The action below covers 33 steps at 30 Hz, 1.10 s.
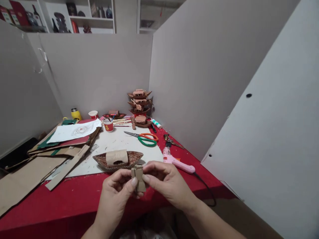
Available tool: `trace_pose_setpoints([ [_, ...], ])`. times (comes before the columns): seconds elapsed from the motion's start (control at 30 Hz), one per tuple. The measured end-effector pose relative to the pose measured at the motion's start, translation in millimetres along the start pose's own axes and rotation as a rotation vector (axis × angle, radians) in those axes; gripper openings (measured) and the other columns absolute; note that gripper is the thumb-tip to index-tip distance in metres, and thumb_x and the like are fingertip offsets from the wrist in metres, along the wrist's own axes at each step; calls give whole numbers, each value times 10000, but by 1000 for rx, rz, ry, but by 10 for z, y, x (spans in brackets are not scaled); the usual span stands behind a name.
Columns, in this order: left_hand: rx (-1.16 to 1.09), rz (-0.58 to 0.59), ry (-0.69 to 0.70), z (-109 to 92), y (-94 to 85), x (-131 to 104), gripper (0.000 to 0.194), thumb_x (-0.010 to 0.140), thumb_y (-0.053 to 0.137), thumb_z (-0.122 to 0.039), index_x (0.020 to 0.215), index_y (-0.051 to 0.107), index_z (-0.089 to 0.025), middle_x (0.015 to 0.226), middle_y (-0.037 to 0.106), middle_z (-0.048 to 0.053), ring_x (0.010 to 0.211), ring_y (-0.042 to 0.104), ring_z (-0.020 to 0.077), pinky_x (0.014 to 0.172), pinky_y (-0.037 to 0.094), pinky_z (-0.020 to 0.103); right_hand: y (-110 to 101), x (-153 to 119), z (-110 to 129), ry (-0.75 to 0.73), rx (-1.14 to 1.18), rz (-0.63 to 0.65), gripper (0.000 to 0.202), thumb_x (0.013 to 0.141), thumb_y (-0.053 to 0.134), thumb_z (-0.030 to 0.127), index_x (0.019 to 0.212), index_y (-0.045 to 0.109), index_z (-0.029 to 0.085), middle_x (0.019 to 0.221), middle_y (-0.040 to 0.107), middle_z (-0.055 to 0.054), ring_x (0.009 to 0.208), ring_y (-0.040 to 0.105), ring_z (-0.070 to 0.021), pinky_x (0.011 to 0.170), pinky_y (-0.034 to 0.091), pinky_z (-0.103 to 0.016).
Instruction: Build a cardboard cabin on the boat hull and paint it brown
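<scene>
Between the fingertips of both hands is a small piece of cardboard [138, 177], folded or layered, with a dark line down its upper left part. My left hand [116, 191] pinches it from the left, thumb on its face. From the right, my right hand [165, 181] grips its upper edge with thumb and fingers. Just beyond the hands a model boat [99, 160] sits on a white sheet, its hull brown and streaked. A tan curved cardboard canopy [116, 157] with a dark, ragged hole covers its middle.
Scissors [144, 137] with orange and green handles lie beyond the boat. A pink glue gun [179, 163] with a black cable rests at right. Cardboard sheets [32, 172] pile up at left. Stacked model boats [139, 101], a paper cup [108, 125] and a yellow bottle [75, 114] stand behind.
</scene>
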<state>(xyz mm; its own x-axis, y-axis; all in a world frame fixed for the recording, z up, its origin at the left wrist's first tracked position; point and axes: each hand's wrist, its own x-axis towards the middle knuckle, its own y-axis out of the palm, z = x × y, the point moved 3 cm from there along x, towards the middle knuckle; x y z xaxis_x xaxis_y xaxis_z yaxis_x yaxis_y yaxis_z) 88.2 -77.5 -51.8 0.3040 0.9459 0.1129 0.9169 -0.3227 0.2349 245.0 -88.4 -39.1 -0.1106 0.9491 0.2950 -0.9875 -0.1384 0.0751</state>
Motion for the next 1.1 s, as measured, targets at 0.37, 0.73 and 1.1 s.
trace_pose_setpoints([
  [0.37,-126,-3,-178,364,-29,-200,241,806,751,-357,935,706,-158,698,699,26,577,641,126,547,538,214,-69,-201,-73,-263,-207,-95,62,829,696,149,854,720,200,750,722,-12,666,653,-116,631,525,-198],
  [0.73,-571,9,-401,490,-14,-332,346,809,766,-310,1123,678,-195,909,740,75,784,693,142,717,557,227,20,-557,-205,-829,-682,110,309,905,568,89,1196,601,187,809,681,-81,715,627,-164,626,528,-283],
  [1.1,-358,-66,-204,492,-133,-451,487,672,869,-315,1105,673,-207,899,754,80,759,700,164,698,548,226,94,-633,-215,-595,-496,38,178,897,645,255,1066,631,199,843,655,-68,711,631,-151,629,510,-245],
])
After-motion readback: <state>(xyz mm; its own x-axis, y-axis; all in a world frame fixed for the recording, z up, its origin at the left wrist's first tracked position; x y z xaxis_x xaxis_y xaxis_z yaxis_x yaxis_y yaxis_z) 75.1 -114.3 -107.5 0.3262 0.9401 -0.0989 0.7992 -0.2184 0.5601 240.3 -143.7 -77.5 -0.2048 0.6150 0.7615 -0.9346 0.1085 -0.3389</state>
